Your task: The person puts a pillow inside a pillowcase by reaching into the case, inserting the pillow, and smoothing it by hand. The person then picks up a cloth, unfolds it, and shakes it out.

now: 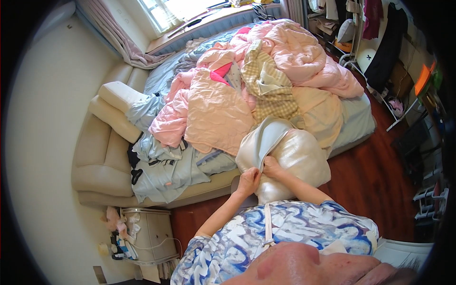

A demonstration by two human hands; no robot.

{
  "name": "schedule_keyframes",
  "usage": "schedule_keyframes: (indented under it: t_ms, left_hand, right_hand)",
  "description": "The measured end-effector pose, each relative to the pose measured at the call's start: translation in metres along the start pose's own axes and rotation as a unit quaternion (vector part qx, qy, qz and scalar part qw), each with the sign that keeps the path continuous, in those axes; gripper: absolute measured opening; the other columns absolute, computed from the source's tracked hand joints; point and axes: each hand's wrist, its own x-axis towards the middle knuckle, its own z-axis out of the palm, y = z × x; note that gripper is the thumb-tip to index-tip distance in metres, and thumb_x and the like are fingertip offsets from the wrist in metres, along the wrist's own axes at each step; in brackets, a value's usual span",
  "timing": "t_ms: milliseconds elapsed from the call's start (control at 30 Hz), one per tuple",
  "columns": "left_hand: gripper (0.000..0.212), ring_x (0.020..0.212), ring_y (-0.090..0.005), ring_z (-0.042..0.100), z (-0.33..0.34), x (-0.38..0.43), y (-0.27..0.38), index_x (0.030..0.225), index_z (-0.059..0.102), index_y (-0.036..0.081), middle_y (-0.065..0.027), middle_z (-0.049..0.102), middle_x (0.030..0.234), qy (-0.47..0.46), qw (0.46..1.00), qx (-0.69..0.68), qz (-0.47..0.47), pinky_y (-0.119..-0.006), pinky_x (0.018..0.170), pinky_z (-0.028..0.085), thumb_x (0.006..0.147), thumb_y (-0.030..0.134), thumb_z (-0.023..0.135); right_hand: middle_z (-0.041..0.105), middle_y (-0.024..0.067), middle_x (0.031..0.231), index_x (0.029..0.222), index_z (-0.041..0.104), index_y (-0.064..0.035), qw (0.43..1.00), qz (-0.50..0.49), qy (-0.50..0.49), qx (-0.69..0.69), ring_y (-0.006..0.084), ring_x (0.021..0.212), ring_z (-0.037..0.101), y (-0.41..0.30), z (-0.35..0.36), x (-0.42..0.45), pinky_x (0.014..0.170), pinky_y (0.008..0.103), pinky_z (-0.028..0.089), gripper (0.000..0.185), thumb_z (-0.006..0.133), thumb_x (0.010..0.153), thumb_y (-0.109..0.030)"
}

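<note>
My left hand (249, 181) pinches the folded edge of a pale blue-grey and cream cloth cover (268, 137). Right beside it, my right hand (273, 166) grips the same edge, fingers curled and partly hidden. The cover lies around one side of a bulky, shiny cream-white pillow or cushion (302, 156). This bundle rests in front of my body, against the near edge of the bed. What the fingertips hold exactly is too small to tell.
On the bed lie a pink comforter (299, 50), a peach quilted pad (219, 110) and a yellow checked cloth (269, 78). Bare pillows (121, 94) lean at the beige headboard (94, 149). A nightstand (151, 231) stands left, a clothes rack (356, 35) at the far right.
</note>
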Motion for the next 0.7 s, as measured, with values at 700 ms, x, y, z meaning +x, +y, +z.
schedule_keyframes:
  t_ms: [700]
  left_hand:
    - [0.018, 0.073, -0.0391, 0.060, 0.006, 0.033, -0.025, 0.091, 0.054, 0.006, -0.0175, 0.062, 0.078, -0.021, 0.990, 0.140, -0.031, -0.048, 0.066, 0.049, 0.086, 0.023, 0.060]
  right_hand:
    - [0.063, 0.0263, 0.108, 0.110, 0.062, -0.0016, 0.941, 0.175, -0.083, -0.279, 0.0395, 0.103, 0.060, 0.057, -0.136, 0.099, 0.090, 0.0468, 0.047, 0.060, 0.060, 0.076, -0.051]
